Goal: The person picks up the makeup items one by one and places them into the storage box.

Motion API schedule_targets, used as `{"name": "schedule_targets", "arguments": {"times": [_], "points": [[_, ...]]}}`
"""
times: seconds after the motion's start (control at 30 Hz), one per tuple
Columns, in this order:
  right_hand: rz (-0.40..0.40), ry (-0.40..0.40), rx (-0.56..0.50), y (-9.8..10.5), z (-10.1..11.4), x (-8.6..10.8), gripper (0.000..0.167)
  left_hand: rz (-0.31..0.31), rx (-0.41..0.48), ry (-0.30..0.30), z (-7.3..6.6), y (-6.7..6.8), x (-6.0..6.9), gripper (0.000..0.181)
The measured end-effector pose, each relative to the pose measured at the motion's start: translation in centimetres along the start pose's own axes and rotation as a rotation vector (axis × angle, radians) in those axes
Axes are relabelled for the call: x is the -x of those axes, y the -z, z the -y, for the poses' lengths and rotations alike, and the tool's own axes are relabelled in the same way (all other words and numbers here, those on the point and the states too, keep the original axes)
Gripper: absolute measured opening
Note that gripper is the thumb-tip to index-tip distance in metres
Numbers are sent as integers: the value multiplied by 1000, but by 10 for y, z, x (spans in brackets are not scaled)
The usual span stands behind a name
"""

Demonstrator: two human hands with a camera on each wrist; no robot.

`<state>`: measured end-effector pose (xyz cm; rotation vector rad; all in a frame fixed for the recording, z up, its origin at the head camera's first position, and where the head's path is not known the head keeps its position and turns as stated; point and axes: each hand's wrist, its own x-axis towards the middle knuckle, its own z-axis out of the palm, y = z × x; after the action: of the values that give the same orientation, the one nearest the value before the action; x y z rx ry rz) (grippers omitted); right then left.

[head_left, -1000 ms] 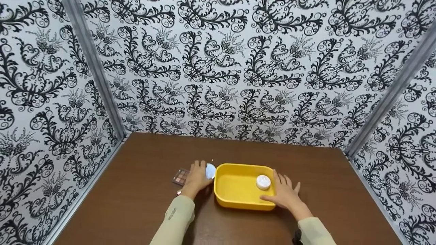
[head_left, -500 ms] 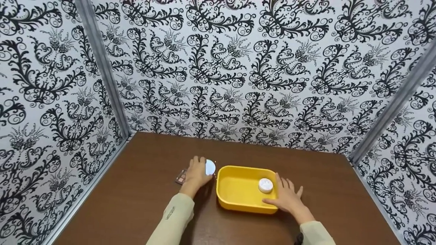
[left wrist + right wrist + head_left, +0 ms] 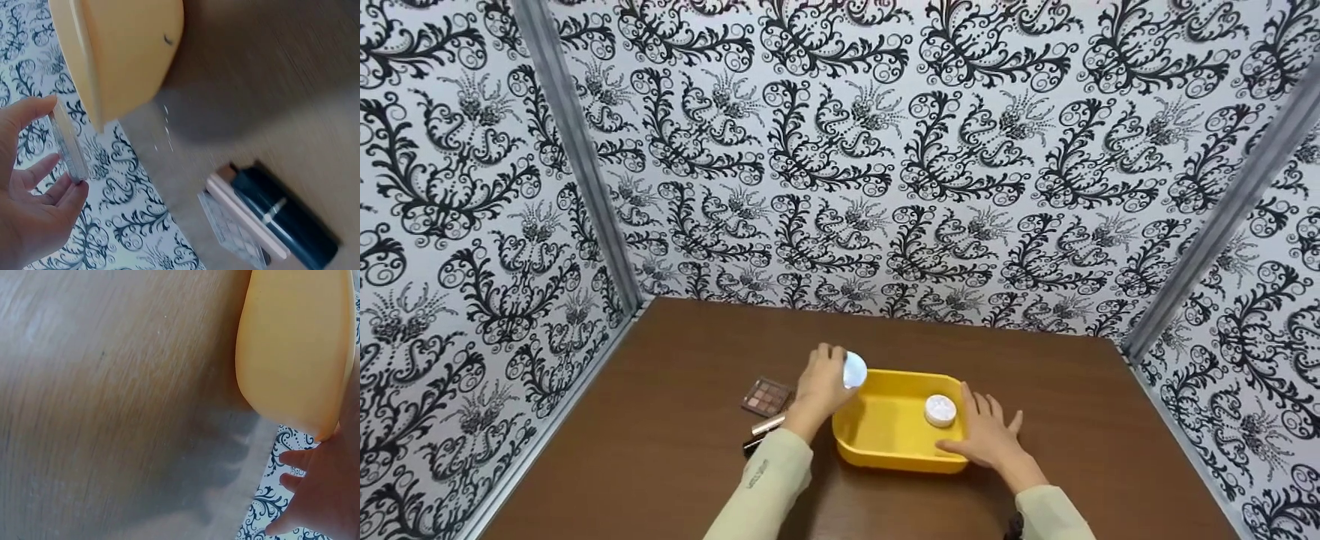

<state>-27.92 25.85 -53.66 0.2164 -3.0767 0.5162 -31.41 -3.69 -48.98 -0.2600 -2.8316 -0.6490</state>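
My left hand pinches a round, pale disc-shaped item by its edges, above the left rim of the yellow tub. In the left wrist view the disc appears thin and clear-edged between thumb and fingertips of the hand. A round white jar lies inside the tub toward its right end. My right hand rests on the tub's right side with fingers spread; the right wrist view shows this hand at the end of the tub.
On the brown table, left of the tub, lie an eyeshadow palette, a pinkish tube and a dark tube, partly behind my left forearm. Patterned walls with grey posts enclose the table's back and sides.
My left hand has lifted the disc off the table and moved right to the tub's left rim, uncovering the palette and tubes. My right hand stays on the tub.
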Motion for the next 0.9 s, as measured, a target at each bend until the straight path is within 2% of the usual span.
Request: {"name": "schedule_targets", "arguments": {"times": [0.13, 0.37, 0.57, 0.67, 0.8, 0.9], "points": [[-1, -4, 3, -1, 0, 0, 118, 19, -21, -19, -11, -8, 1, 62], [17, -9, 9, -1, 1, 1, 118, 111, -51, -22, -27, -25, 4, 59], [41, -14, 7, 0, 1, 2, 118, 105, -99, -66, -38, -38, 10, 65], [45, -8, 9, -3, 0, 5, 118, 103, -86, -83, -43, -44, 16, 66], [20, 11, 9, -3, 0, 4, 117, 131, -80, -68, -51, -47, 18, 66], [13, 9, 10, 0, 0, 1, 117, 150, -123, -58, -59, -49, 19, 61]]}}
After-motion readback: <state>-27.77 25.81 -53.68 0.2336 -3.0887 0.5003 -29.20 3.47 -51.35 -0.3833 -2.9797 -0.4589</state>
